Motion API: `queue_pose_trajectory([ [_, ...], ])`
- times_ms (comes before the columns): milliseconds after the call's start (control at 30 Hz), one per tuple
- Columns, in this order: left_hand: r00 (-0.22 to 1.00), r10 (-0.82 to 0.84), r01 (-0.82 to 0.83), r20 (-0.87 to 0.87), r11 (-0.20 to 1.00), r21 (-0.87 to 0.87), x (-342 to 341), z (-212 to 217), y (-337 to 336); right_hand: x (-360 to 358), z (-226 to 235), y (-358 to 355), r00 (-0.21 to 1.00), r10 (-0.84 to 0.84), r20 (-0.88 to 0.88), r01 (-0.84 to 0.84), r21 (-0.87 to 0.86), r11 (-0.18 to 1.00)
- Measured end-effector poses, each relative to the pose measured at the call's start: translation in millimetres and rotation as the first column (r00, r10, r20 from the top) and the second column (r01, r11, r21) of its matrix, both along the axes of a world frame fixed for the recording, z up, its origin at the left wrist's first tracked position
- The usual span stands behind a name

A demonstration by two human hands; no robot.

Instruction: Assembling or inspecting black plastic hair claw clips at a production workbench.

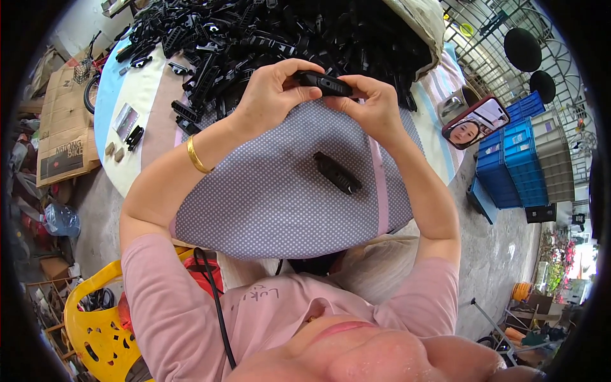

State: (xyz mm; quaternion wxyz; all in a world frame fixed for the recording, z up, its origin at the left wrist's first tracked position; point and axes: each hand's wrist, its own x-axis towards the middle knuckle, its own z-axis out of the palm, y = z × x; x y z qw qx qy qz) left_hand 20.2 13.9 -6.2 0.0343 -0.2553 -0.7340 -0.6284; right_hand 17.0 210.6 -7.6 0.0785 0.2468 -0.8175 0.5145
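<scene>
Over the far part of the grey dotted cloth, my left hand and my right hand grip one long black plastic part by its two ends, thumbs on the near side. What exactly the part is, I cannot tell. A second black plastic part lies slantwise on the cloth, between my forearms and apart from both hands. Just beyond my hands rises a large heap of similar black parts. A gold bangle circles my left wrist.
A phone with a lit screen leans by a metal container at the right. A white sack stands behind the heap. Blue crates are right of the table; a yellow chair is at lower left. A black cord hangs beside me.
</scene>
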Motion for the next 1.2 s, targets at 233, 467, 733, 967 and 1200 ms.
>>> queue_pose_trajectory([
  [233, 0.943, -0.159, 0.138, 0.291, 0.986, 0.093, 4.4, -1.2, 4.7, -18.0, 18.8, 31.6, 0.958, 0.195, 0.210, -0.189, -0.049, 0.981],
  [467, 0.858, -0.317, 0.424, 0.404, 0.882, -0.206, 14.4, -14.1, 11.7, -56.4, -8.6, 67.1, 0.922, -0.337, -0.192, 0.375, 0.221, 0.901],
  [733, 0.925, -0.313, 0.073, -0.216, 0.702, -0.708, 8.2, 0.6, 19.0, -55.7, -24.2, 53.7, 0.926, -0.205, -0.316, 0.351, 0.524, 0.776],
  [967, 0.612, -0.373, -0.441, -0.698, 0.571, -0.692, -33.4, -16.9, 45.5, -60.5, -29.2, 52.1, 0.890, -0.325, -0.321, 0.446, 0.459, 0.768],
  [1200, 0.998, 0.068, -0.065, 0.014, 0.984, -0.163, -16.5, 10.9, 32.2, -42.2, 0.0, 39.7, 0.948, -0.285, -0.145, 0.263, -0.153, 0.953],
])
